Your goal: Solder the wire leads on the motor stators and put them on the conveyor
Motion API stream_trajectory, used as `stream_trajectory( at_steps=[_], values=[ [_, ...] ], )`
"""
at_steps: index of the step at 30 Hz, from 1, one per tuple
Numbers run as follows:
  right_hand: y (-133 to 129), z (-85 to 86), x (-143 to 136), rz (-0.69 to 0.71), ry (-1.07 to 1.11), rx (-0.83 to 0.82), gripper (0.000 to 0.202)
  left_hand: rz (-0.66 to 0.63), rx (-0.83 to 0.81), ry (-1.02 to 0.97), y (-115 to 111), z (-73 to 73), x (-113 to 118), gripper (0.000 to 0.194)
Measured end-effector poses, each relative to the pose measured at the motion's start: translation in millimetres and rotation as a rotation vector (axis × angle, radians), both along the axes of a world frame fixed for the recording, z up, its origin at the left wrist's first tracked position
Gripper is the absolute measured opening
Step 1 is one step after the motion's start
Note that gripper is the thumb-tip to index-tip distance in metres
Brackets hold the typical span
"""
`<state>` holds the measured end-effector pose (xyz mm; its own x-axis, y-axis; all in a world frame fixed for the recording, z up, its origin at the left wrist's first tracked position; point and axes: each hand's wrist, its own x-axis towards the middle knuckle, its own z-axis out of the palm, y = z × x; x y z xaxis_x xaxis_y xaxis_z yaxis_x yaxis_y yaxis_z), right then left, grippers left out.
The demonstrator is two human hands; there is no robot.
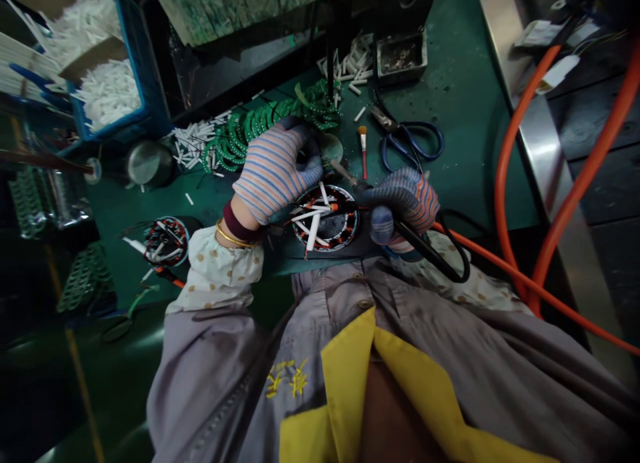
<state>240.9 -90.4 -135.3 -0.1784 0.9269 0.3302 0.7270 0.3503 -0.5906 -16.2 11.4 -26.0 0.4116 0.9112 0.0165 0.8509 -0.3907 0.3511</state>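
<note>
Just in front of my body sits a round motor stator (pixel 353 228) with wound coils, red-and-black wire ends and white sleeves lying across its top. My right hand (pixel 407 200), in a striped glove with dark fingers, is wrapped around a soldering iron (pixel 345 173) to the right of the stator. Its metal tip points up and left, and its black cord loops below the hand. At the stator's upper left is my left hand (pixel 280 166), gloved too, with thumb and fingers curled together. What they pinch is too dark to make out.
Behind my left hand lie green ring-shaped boards (pixel 240 133) and loose white sleeves (pixel 193 143). Scissors (pixel 413 140), a small brush (pixel 363 153) and a metal tray (pixel 401 55) are farther back. A second stator (pixel 184 240) stands left. Orange hoses (pixel 510 143) run along the right.
</note>
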Motion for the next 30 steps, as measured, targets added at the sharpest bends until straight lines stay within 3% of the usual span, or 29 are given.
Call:
stream_trajectory(
  at_steps=[5, 11, 15, 18, 21, 25, 30],
  values=[
    [-1.0, -0.5, -3.0, -0.058, 0.049, 0.074, 0.068, 0.021, -0.036, -0.051, -1.1, -4.1, -0.2, 0.022],
    [0.4, 3.4, -3.6, -0.024, -0.001, -0.008, 0.054, 0.031, -0.026, 0.006, -3.5, 4.4, 11.8, 0.031],
    [2.7, 9.1, -4.3, -0.075, -0.004, 0.085, 0.068, -0.129, -0.204, -0.122, 17.1, 17.6, -7.3, 0.04],
    [4.8, 11.9, -5.1, -0.096, 0.003, 0.123, 0.076, -0.205, -0.323, -0.234, 32.7, 18.9, -21.1, 0.045],
    [5.8, 12.4, -5.2, -0.061, -0.01, 0.02, 0.069, -0.108, -0.304, -0.292, 31.5, 8.3, -20.7, 0.044],
    [4.5, 10.1, -4.1, -0.021, -0.028, -0.07, 0.054, 0.05, -0.182, -0.332, 7.3, -9.4, -10.1, 0.045],
    [2.3, 6.6, -2.8, -0.03, -0.044, -0.068, 0.054, 0.087, -0.136, -0.183, -10.2, -10.3, -0.2, 0.045]
  ],
)
